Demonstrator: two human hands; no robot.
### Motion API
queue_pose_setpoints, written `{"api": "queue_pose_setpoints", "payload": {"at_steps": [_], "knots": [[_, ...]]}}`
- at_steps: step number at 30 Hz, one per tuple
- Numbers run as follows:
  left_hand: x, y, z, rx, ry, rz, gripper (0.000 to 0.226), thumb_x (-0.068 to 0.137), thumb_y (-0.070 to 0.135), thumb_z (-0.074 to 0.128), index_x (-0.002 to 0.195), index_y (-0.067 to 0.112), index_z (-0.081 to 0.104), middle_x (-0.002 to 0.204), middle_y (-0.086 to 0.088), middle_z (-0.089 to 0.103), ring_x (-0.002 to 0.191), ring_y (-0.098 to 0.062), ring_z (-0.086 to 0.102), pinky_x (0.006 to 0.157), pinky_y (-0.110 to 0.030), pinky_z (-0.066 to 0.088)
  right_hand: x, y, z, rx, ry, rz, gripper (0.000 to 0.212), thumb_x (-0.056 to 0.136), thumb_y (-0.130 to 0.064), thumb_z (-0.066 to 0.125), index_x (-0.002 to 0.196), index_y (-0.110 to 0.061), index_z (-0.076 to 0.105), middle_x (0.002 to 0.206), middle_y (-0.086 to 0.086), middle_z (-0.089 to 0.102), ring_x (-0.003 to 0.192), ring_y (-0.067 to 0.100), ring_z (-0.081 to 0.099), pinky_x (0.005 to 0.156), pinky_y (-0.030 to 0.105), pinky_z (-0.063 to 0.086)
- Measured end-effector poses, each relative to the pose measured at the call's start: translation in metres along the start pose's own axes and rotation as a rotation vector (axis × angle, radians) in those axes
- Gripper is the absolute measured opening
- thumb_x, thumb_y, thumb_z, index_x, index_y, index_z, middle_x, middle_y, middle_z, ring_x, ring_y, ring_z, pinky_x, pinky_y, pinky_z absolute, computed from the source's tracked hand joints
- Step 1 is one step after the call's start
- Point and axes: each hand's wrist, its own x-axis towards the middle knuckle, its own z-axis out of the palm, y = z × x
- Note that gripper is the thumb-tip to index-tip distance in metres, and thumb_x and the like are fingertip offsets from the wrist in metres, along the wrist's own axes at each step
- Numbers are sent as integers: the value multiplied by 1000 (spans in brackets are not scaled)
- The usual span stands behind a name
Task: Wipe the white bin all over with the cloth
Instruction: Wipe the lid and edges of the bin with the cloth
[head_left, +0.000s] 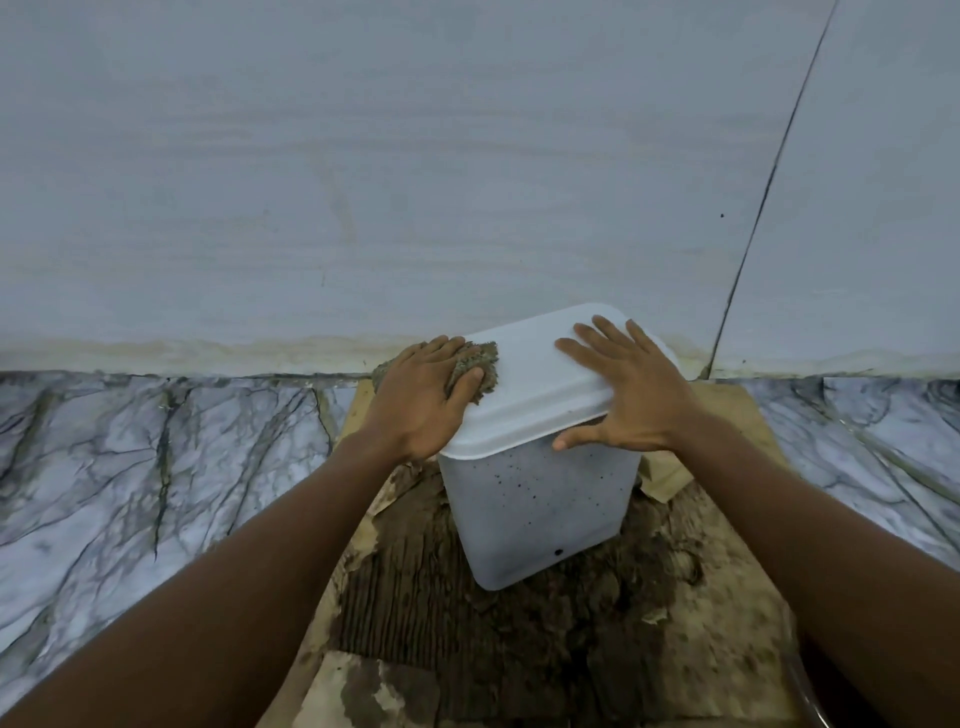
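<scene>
The white bin (540, 499) stands on dirty cardboard close to the wall, its lid on and its front wall speckled with dark spots. My left hand (423, 397) presses a crumpled brownish cloth (475, 361) against the lid's left edge, thumb over the cloth. My right hand (626, 392) lies flat with spread fingers on the lid's right side, the thumb hooked over the front rim. The bin's back and left walls are hidden.
A sheet of torn, mud-stained cardboard (519, 639) covers the marble-patterned floor (156, 457) under the bin. A pale wall (415, 182) rises directly behind, with a stained strip along its base and a dark vertical seam (748, 260) at the right.
</scene>
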Motion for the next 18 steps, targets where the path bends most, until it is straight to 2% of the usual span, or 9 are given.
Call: {"api": "queue_pose_setpoints", "payload": {"at_steps": [3, 7, 13, 18], "knots": [[4, -13, -2, -6, -3, 3, 72, 97, 61, 20, 148, 21, 51, 157, -2, 44, 149, -18, 33, 124, -40, 21, 5, -12, 4, 69, 57, 65, 119, 58, -105, 31, 156, -37, 29, 166, -6, 22, 155, 17, 13, 127, 44, 5], [1, -32, -12, -53, 38, -33, 66, 99, 55, 27, 144, 17, 56, 154, -7, 48, 145, -24, 39, 122, -36, 25, -4, -48, 6, 18, 88, 139, 114, 64, -103, 27, 155, -35, 31, 166, -4, 24, 154, 22, 15, 126, 48, 5], [-7, -31, -21, -194, -3, -95, 64, 96, 53, 34, 145, 18, 54, 158, -1, 42, 145, -23, 39, 121, -38, 26, -37, -86, 25, -47, 271, 255, 109, 71, -99, 29, 148, -24, 47, 158, 5, 41, 149, 33, 30, 121, 57, 14], [-17, -13, -7, -180, 46, -97, 65, 95, 55, 33, 149, 22, 49, 161, 2, 39, 149, -20, 32, 123, -40, 22, -50, -75, 12, -53, 177, 261, 114, 62, -101, 32, 146, -26, 42, 158, 3, 37, 151, 29, 22, 118, 59, 16]]}}
